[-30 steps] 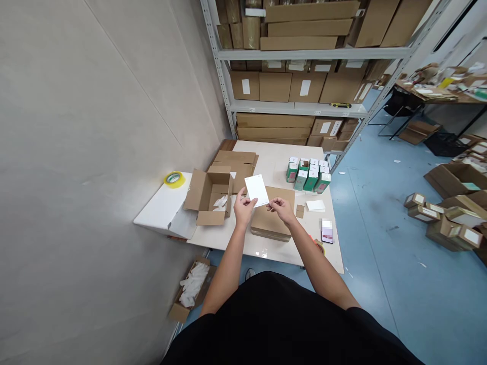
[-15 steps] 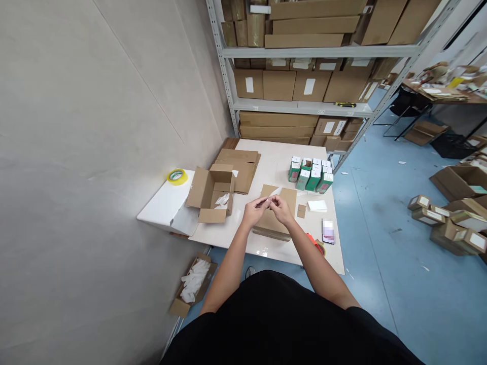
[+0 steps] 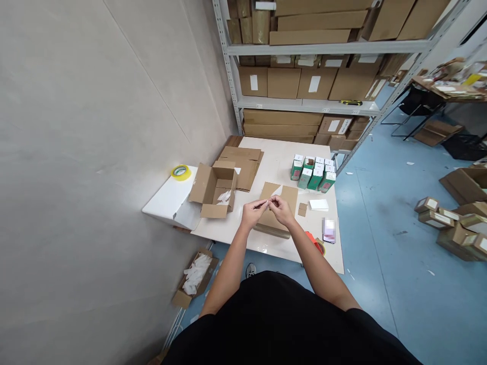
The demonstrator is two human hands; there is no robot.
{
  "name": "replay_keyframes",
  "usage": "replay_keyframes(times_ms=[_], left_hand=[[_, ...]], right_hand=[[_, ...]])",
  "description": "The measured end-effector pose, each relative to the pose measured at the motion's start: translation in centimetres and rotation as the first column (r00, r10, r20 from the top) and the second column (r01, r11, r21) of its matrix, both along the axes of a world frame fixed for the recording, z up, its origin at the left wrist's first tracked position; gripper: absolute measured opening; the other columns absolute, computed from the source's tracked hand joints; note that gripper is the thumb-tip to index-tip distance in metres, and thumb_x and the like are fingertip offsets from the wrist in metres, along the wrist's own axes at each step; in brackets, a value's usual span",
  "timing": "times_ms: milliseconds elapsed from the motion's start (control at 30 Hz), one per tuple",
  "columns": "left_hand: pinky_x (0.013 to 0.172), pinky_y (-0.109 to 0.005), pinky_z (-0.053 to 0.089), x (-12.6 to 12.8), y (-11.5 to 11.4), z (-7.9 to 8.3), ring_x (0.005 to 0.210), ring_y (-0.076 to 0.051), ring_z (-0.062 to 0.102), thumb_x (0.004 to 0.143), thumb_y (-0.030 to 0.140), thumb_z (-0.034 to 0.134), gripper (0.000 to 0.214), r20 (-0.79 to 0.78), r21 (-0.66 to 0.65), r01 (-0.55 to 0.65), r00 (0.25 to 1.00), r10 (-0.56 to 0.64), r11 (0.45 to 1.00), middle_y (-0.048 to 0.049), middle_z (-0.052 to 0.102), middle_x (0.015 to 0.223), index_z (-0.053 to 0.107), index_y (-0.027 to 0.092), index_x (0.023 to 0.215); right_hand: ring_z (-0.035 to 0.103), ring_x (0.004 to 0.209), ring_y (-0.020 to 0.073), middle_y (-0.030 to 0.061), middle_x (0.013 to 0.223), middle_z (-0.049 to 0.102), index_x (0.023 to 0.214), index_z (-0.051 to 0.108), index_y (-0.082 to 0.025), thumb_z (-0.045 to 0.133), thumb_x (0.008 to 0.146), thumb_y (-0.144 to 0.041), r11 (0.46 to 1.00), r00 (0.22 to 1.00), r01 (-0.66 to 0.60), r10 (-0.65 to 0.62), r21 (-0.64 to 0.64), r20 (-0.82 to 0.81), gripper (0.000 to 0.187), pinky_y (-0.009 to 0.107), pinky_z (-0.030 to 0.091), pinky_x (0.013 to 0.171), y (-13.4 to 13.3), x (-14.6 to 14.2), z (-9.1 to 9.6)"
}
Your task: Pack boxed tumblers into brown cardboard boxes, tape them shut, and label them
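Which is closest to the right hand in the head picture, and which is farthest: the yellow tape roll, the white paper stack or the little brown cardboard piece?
From the right hand:
1. Little brown cardboard piece, just to its right.
2. White paper stack, a bit farther right.
3. Yellow tape roll, far over on the left.

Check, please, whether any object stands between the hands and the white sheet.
Nothing visible does. The left hand and the right hand seem to pinch the white sheet directly; the brown cardboard lies below.
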State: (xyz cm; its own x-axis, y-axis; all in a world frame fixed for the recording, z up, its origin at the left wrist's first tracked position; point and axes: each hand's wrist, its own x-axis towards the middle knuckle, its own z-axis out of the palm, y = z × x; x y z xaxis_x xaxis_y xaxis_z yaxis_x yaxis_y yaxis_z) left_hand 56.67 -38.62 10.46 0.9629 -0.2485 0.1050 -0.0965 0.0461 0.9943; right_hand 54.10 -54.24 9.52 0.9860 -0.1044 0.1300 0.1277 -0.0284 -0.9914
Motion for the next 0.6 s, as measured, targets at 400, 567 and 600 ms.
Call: replay_keyframes(times_ms=[400, 567, 600], left_hand=[[0.088, -0.038, 0.061, -1.8, -1.3, -3.1, 0.099, -0.028, 0.074, 0.089, 0.076, 0.064, 0.067, -0.166, -0.158, -0.151, 0.978, 0.125, 0.976, -0.0134, 0.079, 0.094, 0.080, 0.012, 0.101], [0.093, -0.041, 0.059, -3.1, -0.3, -3.7, 0.103, -0.030, 0.074, 0.086, 0.088, 0.053, 0.082, -0.183, -0.222, -0.119, 0.980, 0.079, 0.968, -0.0154, 0.078, 0.094, 0.081, 0.011, 0.097], [0.095, -0.040, 0.058, -3.3, 0.3, -3.7, 0.101, -0.029, 0.073, 0.085, 0.083, 0.062, 0.074, -0.164, -0.199, -0.134, 0.981, 0.102, 0.971, -0.0134, 0.079, 0.094, 0.082, 0.012, 0.096]], right_hand=[[0.058, 0.076, 0.0186, 0.0035, 0.090, 0.067, 0.087, 0.060, -0.025, 0.069, 0.086, -0.060, 0.993, 0.997, -0.063, 0.066, 0.095, -0.029, 0.036, 0.033, 0.050, 0.075, 0.6, -1.9, -0.4], [0.057, 0.075, 0.0189, 0.0016, 0.083, 0.064, 0.089, 0.061, -0.025, 0.067, 0.087, -0.053, 0.998, 0.998, -0.048, 0.049, 0.040, -0.031, 0.029, 0.032, 0.050, 0.074, 1.6, -1.7, -1.0], [0.056, 0.074, 0.0184, 0.0013, 0.082, 0.063, 0.088, 0.061, -0.025, 0.067, 0.087, -0.051, 0.998, 0.998, -0.063, 0.063, 0.019, -0.027, 0.027, 0.032, 0.049, 0.073, 1.9, -1.7, -0.9]])
